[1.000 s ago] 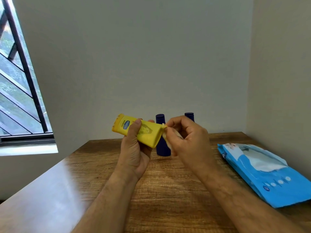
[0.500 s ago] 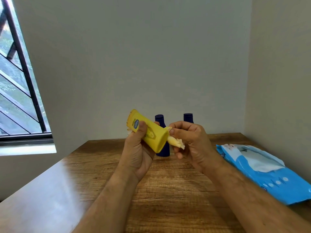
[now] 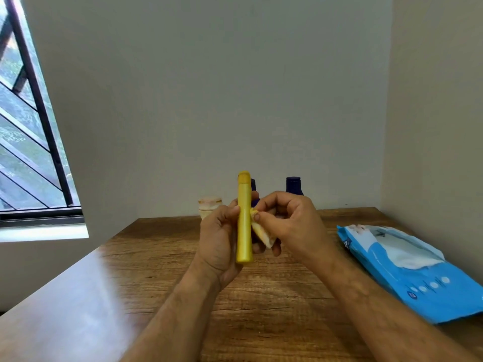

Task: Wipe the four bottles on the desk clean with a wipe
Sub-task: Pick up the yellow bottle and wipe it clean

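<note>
In the head view, the left hand (image 3: 220, 240) is holding the yellow bottle (image 3: 244, 218) upright above the desk (image 3: 162, 257), with its cap pointing up; the fingers are curling round the bottle from behind and the narrow side of the bottle is facing the camera. The right hand (image 3: 290, 226) is pinching a folded wipe (image 3: 261, 232) between thumb and fingers, and the wipe is touching the right side of the yellow bottle, near its middle. Behind the hands, three more bottles are standing at the back of the desk near the wall; a small cream bottle (image 3: 210, 205) is showing just left of the left hand, a dark blue bottle (image 3: 253, 189) is mostly hiding behind the yellow one, and a second dark blue bottle (image 3: 293, 185) is rising above the right hand. A blue pack of wipes (image 3: 407, 273) is lying on the desk to the right, well apart from the hands, with a white wipe coming out of its opening; a window (image 3: 28, 131) with dark bars is showing at the left.
</note>
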`<act>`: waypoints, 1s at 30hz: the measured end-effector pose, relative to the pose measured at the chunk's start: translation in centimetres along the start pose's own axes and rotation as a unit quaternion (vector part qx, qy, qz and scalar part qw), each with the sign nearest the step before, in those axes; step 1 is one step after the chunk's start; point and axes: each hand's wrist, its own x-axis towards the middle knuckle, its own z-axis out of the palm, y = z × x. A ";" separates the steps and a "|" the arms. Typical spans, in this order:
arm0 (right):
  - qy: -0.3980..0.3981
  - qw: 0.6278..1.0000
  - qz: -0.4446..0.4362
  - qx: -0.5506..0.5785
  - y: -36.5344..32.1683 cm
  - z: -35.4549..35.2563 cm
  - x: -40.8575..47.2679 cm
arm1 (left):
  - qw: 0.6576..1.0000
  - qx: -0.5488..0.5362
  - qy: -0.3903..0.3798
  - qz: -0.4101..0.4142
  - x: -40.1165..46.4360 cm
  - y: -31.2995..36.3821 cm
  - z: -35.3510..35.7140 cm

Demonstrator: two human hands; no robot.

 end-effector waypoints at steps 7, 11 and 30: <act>0.105 0.986 -0.047 -0.124 0.1 0.4 0.0 | 0.992 -0.007 -0.052 -0.114 -0.4 0.1 0.0; 0.178 0.964 -0.090 -0.176 0.5 -0.5 0.8 | 0.988 -0.031 -0.051 -0.143 -0.2 -0.1 -0.1; 0.224 0.958 -0.102 -0.145 1.6 -1.1 1.5 | 0.981 0.166 0.042 0.087 0.6 -0.2 -1.0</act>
